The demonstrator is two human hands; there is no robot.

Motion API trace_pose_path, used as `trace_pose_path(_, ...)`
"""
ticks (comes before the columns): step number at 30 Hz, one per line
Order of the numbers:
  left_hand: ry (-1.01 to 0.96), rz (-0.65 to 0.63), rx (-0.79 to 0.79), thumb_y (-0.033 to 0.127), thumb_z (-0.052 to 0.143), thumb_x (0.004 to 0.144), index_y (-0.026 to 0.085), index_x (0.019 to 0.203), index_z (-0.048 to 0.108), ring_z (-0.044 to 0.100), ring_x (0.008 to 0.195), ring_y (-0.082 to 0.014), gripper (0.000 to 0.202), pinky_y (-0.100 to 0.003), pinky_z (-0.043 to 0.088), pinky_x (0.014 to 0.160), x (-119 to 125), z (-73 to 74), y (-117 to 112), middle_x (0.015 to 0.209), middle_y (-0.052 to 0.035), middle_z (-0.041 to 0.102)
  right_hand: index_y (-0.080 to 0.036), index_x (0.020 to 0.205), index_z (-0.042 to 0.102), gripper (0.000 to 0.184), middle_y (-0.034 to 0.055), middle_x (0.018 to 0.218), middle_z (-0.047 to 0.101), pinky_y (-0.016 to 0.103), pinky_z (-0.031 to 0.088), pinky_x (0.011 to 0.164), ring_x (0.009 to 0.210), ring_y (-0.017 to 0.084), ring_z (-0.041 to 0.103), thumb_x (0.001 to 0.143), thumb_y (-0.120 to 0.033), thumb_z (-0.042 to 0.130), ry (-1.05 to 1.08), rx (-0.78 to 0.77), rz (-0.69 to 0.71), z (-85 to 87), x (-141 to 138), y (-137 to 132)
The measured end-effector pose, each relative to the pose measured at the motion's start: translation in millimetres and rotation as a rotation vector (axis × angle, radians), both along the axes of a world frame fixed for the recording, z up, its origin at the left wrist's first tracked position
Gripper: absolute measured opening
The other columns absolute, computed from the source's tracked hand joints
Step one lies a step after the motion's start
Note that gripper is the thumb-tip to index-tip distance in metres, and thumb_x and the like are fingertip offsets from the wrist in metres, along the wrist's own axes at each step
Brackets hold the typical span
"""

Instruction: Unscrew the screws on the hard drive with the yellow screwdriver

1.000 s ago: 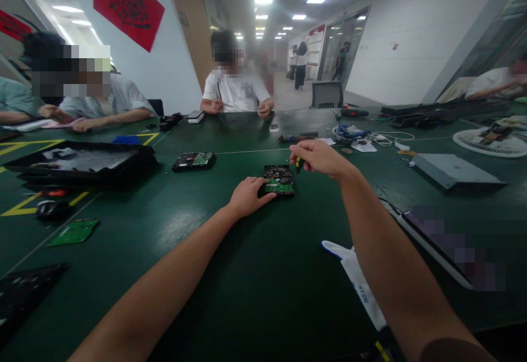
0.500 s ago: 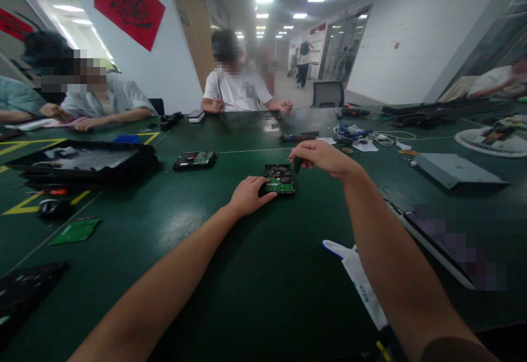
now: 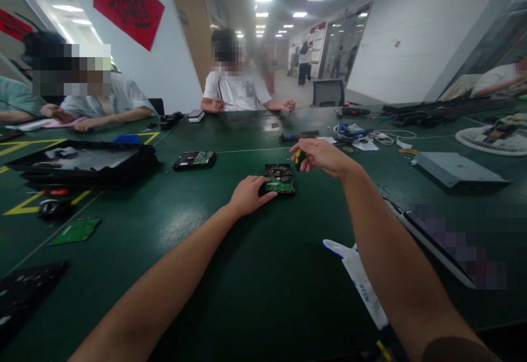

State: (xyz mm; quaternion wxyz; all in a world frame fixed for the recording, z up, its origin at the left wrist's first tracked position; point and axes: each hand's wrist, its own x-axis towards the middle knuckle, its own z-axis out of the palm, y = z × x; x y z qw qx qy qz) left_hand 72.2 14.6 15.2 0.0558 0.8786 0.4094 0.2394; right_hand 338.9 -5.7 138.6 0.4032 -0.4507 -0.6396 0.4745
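Observation:
A hard drive [image 3: 280, 185] with a green circuit board lies flat on the dark green table [image 3: 263, 274]. My left hand [image 3: 248, 194] holds it by its left side, thumb along the near edge and fingers over the top. Above the drive's right edge, my right hand [image 3: 323, 156] grips a small screwdriver [image 3: 300, 160] by its yellow and black handle. The screwdriver's tip is too small to make out, so I cannot tell whether it touches the drive.
A second hard drive [image 3: 194, 160] and black trays [image 3: 86, 167] lie to the left, with a loose green circuit board [image 3: 76, 230] nearer. At right are a grey metal box [image 3: 459, 170] and a white glove [image 3: 362, 279] beside my forearm. A person [image 3: 236, 90] sits opposite.
The screwdriver handle has turned and tilted in my right hand, so its yellow part now shows. My right hand has shifted slightly. My left hand and the hard drive stay put.

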Motion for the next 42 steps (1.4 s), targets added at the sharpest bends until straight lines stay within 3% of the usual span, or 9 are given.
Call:
trace_pose_path(4, 0.004, 0.005, -0.007, 0.063, 0.064, 0.093, 0.022, 0.129, 0.067, 0.064, 0.116, -0.0327, 0.055, -0.047, 0.052, 0.101, -0.2, 0.5, -0.3, 0.12, -0.0117, 0.073, -0.019, 0.106, 0.076, 0.032, 0.01, 0.105, 0.076, 0.026, 0.048, 0.051, 0.066, 0.014, 0.063, 0.098, -0.048, 0.064, -0.007, 0.017, 0.053, 2.0, 3.4, -2.5)
trace_pose_path(10, 0.0, 0.005, -0.012, 0.063, 0.065, 0.093, 0.023, 0.129, 0.067, 0.064, 0.117, -0.0323, 0.055, -0.047, 0.053, 0.1, -0.2, -0.9, 0.1, 0.12, -0.011, 0.073, -0.019, 0.08, 0.073, 0.022, 0.0072, 0.084, 0.075, 0.026, 0.038, 0.047, 0.059, 0.012, 0.056, 0.09, -0.039, 0.073, -0.131, 0.117, -0.067, 4.6, 1.9, -0.7)
trace_pose_path(14, -0.003, 0.008, -0.005, 0.063, 0.065, 0.093, 0.023, 0.129, 0.067, 0.064, 0.116, -0.0324, 0.054, -0.047, 0.052, 0.1, -0.2, -2.1, 0.8, 0.12, -0.011, 0.073, -0.019, 0.085, 0.072, 0.02, 0.0093, 0.095, 0.078, 0.027, 0.035, 0.043, 0.055, 0.011, 0.057, 0.093, -0.036, 0.068, -0.116, 0.101, -0.055, 4.6, 0.0, -0.7)
trace_pose_path(20, -0.009, -0.008, -0.004, 0.063, 0.065, 0.093, 0.022, 0.129, 0.067, 0.065, 0.116, -0.0322, 0.055, -0.047, 0.052, 0.1, -0.4, -0.5, -0.1, 0.12, -0.0113, 0.073, -0.019, 0.095, 0.074, 0.033, 0.0106, 0.097, 0.077, 0.024, 0.044, 0.046, 0.06, 0.012, 0.061, 0.101, -0.048, 0.061, -0.037, 0.054, -0.006, 1.4, 0.0, -0.7)
trace_pose_path(24, -0.01, -0.004, -0.003, 0.062, 0.065, 0.094, 0.022, 0.129, 0.067, 0.065, 0.115, -0.0319, 0.053, -0.047, 0.052, 0.1, -0.4, 0.3, -1.0, 0.121, -0.0109, 0.073, -0.019, 0.102, 0.076, 0.028, 0.0102, 0.1, 0.075, 0.027, 0.051, 0.054, 0.067, 0.015, 0.065, 0.099, -0.045, 0.065, 0.036, 0.005, 0.049, 2.0, 0.9, -3.5)
trace_pose_path(27, -0.002, -0.001, -0.003, 0.063, 0.064, 0.094, 0.021, 0.129, 0.067, 0.064, 0.115, -0.0321, 0.055, -0.047, 0.053, 0.099, -0.6, 0.3, -1.2, 0.121, -0.0114, 0.072, -0.02, 0.102, 0.078, 0.025, 0.0079, 0.098, 0.074, 0.024, 0.045, 0.049, 0.065, 0.013, 0.061, 0.097, -0.043, 0.068, -0.012, 0.045, 0.053, 3.2, 2.2, -3.5)
trace_pose_path(32, 0.004, -0.002, 0.001, 0.064, 0.064, 0.094, 0.021, 0.129, 0.067, 0.064, 0.115, -0.0321, 0.056, -0.046, 0.053, 0.099, -0.6, -0.1, -0.4, 0.12, -0.0114, 0.073, -0.018, 0.082, 0.073, 0.02, 0.004, 0.075, 0.071, 0.021, 0.037, 0.043, 0.056, 0.01, 0.054, 0.092, -0.036, 0.072, -0.093, 0.13, -0.087, 2.2, 1.5, 1.3)
trace_pose_path(37, 0.004, -0.002, 0.008, 0.064, 0.064, 0.094, 0.021, 0.129, 0.067, 0.064, 0.115, -0.0325, 0.056, -0.047, 0.053, 0.1, -0.2, -1.6, 0.8, 0.119, -0.0115, 0.073, -0.018, 0.087, 0.07, 0.017, 0.0081, 0.094, 0.079, 0.021, 0.033, 0.038, 0.05, 0.008, 0.054, 0.096, -0.032, 0.065, -0.069, 0.087, -0.101, 0.1, 0.9, 4.5)
trace_pose_path(42, -0.005, -0.008, 0.012, 0.064, 0.064, 0.094, 0.021, 0.13, 0.067, 0.065, 0.114, -0.0322, 0.056, -0.046, 0.053, 0.099, -0.3, -2.3, 0.7, 0.119, -0.0113, 0.073, -0.019, 0.095, 0.073, 0.029, 0.0101, 0.095, 0.077, 0.02, 0.043, 0.043, 0.057, 0.01, 0.061, 0.102, -0.045, 0.06, -0.003, 0.064, -0.022, -3.5, 2.4, 6.0)
